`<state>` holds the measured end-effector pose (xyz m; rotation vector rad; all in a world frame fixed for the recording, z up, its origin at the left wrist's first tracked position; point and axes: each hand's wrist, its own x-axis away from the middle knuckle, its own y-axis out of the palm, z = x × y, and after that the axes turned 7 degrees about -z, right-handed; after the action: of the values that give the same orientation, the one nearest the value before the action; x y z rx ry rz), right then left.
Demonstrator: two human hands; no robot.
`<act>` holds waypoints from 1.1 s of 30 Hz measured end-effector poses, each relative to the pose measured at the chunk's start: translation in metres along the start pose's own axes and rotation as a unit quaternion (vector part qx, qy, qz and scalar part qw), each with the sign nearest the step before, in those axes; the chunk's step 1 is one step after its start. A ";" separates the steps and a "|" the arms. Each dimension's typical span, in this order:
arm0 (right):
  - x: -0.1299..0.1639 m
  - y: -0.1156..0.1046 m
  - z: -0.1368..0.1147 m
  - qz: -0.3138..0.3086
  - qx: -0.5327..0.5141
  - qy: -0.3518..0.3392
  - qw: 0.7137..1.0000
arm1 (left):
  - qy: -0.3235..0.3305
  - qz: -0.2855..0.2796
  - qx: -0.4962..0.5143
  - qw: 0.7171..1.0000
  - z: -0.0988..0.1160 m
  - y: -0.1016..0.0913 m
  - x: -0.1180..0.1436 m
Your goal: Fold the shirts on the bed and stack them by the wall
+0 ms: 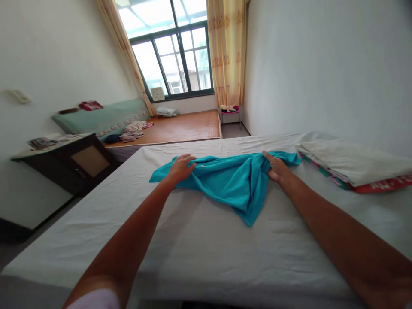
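A teal piece of clothing (222, 180), perhaps a shirt, lies rumpled across the white-sheeted bed (206, 249), with one corner hanging toward me. My left hand (183, 168) rests on its left part, fingers stretched out and thumb apart. Near the right end, my right hand (273, 166) grips the cloth, thumb on top and the other fingers mostly hidden beneath. Both arms reach forward over the sheet.
Folded white bedding (350, 163) with a red and green edge lies at the right. Beyond is a second bed (189, 124) with loose clothes (133, 131). A dark cabinet (86, 161) stands left; a small stool (230, 112) is by the curtain (227, 56).
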<state>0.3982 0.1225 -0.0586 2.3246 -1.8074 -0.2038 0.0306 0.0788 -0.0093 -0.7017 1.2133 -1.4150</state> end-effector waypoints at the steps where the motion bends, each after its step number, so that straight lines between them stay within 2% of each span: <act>1: 0.000 -0.006 0.003 0.013 -0.008 0.025 1.000 | -0.069 -0.023 -0.056 0.996 -0.027 0.002 0.000; 2: 0.000 -0.009 0.006 0.014 -0.001 0.053 0.998 | -0.112 -0.052 -0.088 0.988 -0.049 0.004 0.002; 4: 0.001 -0.009 0.015 0.005 0.040 0.103 0.994 | -0.136 -0.077 -0.105 0.982 -0.079 0.007 0.007; 6: 0.002 -0.004 0.020 0.011 0.082 0.116 0.990 | -0.110 -0.063 -0.067 0.990 -0.092 0.004 0.015; 8: 0.002 -0.004 0.018 0.030 0.085 0.096 0.991 | -0.067 -0.049 0.042 0.996 -0.094 -0.009 0.027; 9: 0.003 -0.007 0.014 0.035 0.072 0.084 0.993 | -0.047 -0.058 0.119 0.990 -0.094 -0.019 0.034; 11: 0.004 -0.020 0.004 0.026 0.042 0.075 0.996 | -0.020 -0.116 0.263 0.958 -0.098 -0.042 0.051; 13: 0.007 -0.040 -0.006 0.000 0.029 0.078 0.997 | 0.011 -0.197 0.343 0.918 -0.107 -0.063 0.069; 14: 0.010 -0.051 -0.010 -0.015 0.032 0.085 0.996 | 0.026 -0.214 0.374 0.902 -0.112 -0.070 0.075; 15: 0.012 -0.060 -0.013 -0.029 0.041 0.094 0.994 | 0.037 -0.207 0.404 0.890 -0.116 -0.074 0.080; 16: 0.015 -0.068 -0.014 -0.039 0.055 0.105 0.992 | 0.035 -0.177 0.432 0.884 -0.120 -0.075 0.083; 18: 0.020 -0.080 -0.015 -0.052 0.089 0.132 0.986 | -0.006 -0.096 0.448 0.889 -0.121 -0.070 0.079; 19: 0.022 -0.083 -0.014 -0.060 0.105 0.147 0.982 | -0.039 -0.075 0.430 0.899 -0.119 -0.064 0.072; 22: 0.026 -0.084 -0.011 -0.093 0.118 0.171 0.974 | -0.129 -0.113 0.328 0.929 -0.112 -0.038 0.043; 25: 0.027 -0.082 -0.008 -0.102 0.096 0.169 0.975 | -0.168 -0.135 0.224 0.951 -0.109 -0.007 0.008; 27: 0.027 -0.081 -0.007 -0.103 0.085 0.167 0.977 | -0.160 -0.130 0.167 0.964 -0.108 0.009 -0.010; 29: 0.027 -0.081 -0.006 -0.106 0.084 0.159 0.978 | -0.121 -0.130 0.138 0.975 -0.104 0.020 -0.024; 31: 0.026 -0.082 -0.005 -0.099 0.082 0.144 0.981 | -0.061 -0.164 0.126 0.977 -0.099 0.023 -0.035; 33: 0.025 -0.083 -0.004 -0.079 0.080 0.124 0.986 | -0.027 -0.190 0.124 0.974 -0.094 0.018 -0.048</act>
<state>0.4833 0.1179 -0.0732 2.4735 -1.5742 0.2070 -0.0377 0.1535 -0.0445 -0.8193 0.8657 -1.8138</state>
